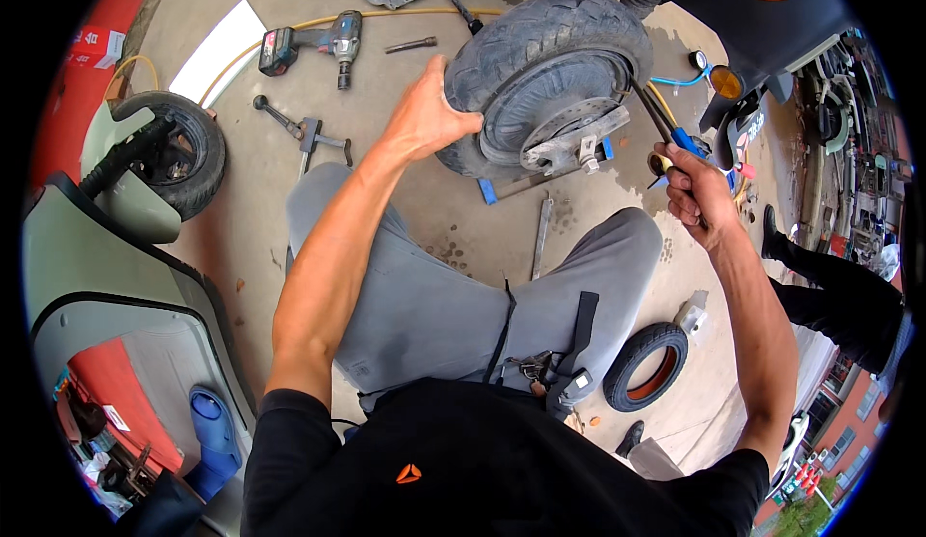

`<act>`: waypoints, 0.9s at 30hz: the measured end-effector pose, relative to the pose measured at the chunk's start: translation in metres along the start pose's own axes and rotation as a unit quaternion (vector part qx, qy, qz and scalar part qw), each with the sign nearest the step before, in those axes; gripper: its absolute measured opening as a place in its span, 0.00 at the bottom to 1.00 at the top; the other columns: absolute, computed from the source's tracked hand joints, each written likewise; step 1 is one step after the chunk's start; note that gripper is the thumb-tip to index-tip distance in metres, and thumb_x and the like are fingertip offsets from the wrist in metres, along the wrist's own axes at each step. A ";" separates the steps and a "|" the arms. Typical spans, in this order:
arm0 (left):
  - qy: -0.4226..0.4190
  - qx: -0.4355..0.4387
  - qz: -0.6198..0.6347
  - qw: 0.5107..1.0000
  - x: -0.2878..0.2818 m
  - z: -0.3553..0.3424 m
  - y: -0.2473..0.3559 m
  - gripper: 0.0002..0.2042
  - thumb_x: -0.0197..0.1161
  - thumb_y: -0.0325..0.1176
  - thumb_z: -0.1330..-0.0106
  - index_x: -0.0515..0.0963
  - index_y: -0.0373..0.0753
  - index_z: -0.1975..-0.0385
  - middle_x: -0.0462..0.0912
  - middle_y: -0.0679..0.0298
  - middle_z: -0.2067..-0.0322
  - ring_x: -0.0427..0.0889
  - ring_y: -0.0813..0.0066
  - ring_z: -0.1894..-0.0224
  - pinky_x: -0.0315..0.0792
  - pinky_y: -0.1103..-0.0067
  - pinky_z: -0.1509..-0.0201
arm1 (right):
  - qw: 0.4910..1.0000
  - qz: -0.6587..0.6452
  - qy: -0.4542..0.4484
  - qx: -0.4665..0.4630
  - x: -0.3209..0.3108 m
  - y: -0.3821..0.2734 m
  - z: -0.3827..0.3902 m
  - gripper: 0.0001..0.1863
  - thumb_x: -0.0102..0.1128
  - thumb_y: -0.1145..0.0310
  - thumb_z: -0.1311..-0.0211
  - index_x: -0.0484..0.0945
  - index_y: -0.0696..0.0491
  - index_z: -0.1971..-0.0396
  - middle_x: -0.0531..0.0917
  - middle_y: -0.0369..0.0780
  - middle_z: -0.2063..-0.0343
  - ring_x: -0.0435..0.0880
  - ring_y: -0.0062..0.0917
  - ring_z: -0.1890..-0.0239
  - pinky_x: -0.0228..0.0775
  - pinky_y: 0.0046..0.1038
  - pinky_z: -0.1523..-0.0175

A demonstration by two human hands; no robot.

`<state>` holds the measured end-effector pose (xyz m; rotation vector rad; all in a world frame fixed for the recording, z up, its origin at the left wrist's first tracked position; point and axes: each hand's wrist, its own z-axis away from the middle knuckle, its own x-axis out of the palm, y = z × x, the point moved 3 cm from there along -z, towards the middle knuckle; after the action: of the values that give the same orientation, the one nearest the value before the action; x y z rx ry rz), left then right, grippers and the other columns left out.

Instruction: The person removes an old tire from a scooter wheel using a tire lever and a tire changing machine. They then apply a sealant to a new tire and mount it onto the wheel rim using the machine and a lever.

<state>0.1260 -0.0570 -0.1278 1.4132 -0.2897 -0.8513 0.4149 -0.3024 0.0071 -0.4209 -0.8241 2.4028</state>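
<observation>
In front of me a scooter wheel stands tilted, with a worn black tyre [555, 30] and a brake disc [569, 141] facing me. My left hand [431, 117] grips the tyre's left side, thumb on its sidewall and fingers behind it. My right hand [699, 194] is closed round a long dark tool with a blue part [685, 141]; its exact kind is unclear. The tool's thin end reaches the right side of the wheel rim. Beneath the wheel lies a metal bar with blue ends [487, 191].
A cordless impact wrench [342, 45], a socket extension [412, 45] and a metal clamp tool [309, 137] lie on the floor at left. A loose tyre [646, 367] lies at right, by my knee. Scooter bodywork [125, 257] stands at left. Someone's dark-trousered leg [830, 310] is at right.
</observation>
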 end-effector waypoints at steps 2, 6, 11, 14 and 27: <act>-0.007 0.034 0.092 0.995 0.003 0.015 -0.015 0.53 0.85 0.34 0.50 0.58 0.22 0.28 0.74 0.41 0.34 0.77 0.58 0.32 0.74 0.67 0.29 | 1.000 0.007 -0.012 0.004 -0.011 -0.008 0.002 0.24 0.59 0.59 0.19 0.75 0.62 0.36 0.62 0.25 0.81 0.56 0.08 0.89 0.49 0.16 0.86; -0.025 -0.053 0.138 0.989 0.037 0.048 -0.072 0.55 0.88 0.31 0.51 0.54 0.26 0.26 0.72 0.45 0.32 0.74 0.57 0.29 0.71 0.65 0.24 | 0.999 0.016 -0.035 0.016 -0.027 -0.021 -0.001 0.23 0.58 0.58 0.18 0.76 0.61 0.37 0.62 0.23 0.81 0.55 0.07 0.89 0.47 0.15 0.86; 0.014 -0.036 0.147 0.988 0.058 0.046 -0.105 0.52 0.87 0.26 0.54 0.58 0.25 0.30 0.80 0.45 0.38 0.80 0.56 0.34 0.74 0.66 0.28 | 0.998 0.040 -0.032 0.041 -0.029 -0.031 -0.008 0.21 0.56 0.58 0.17 0.78 0.59 0.38 0.59 0.23 0.82 0.53 0.05 0.89 0.46 0.14 0.87; 0.036 -0.029 0.123 0.991 0.061 0.044 -0.115 0.50 0.86 0.25 0.54 0.59 0.25 0.31 0.81 0.44 0.39 0.81 0.56 0.35 0.74 0.66 0.28 | 0.994 0.071 -0.066 0.045 -0.041 -0.040 -0.015 0.23 0.55 0.57 0.17 0.76 0.61 0.37 0.60 0.23 0.82 0.53 0.06 0.90 0.48 0.14 0.86; 0.097 -0.025 0.114 0.988 0.047 0.040 -0.083 0.37 0.83 0.27 0.48 0.67 0.24 0.42 0.85 0.39 0.47 0.87 0.52 0.43 0.79 0.67 0.38 | 0.985 0.132 -0.083 0.081 -0.049 -0.055 -0.028 0.21 0.52 0.56 0.16 0.78 0.59 0.41 0.60 0.22 0.83 0.54 0.05 0.91 0.47 0.14 0.89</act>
<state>0.1036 -0.1122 -0.2125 1.3741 -0.2733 -0.5262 0.4887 -0.2831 0.0263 -0.2839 -0.6706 2.7569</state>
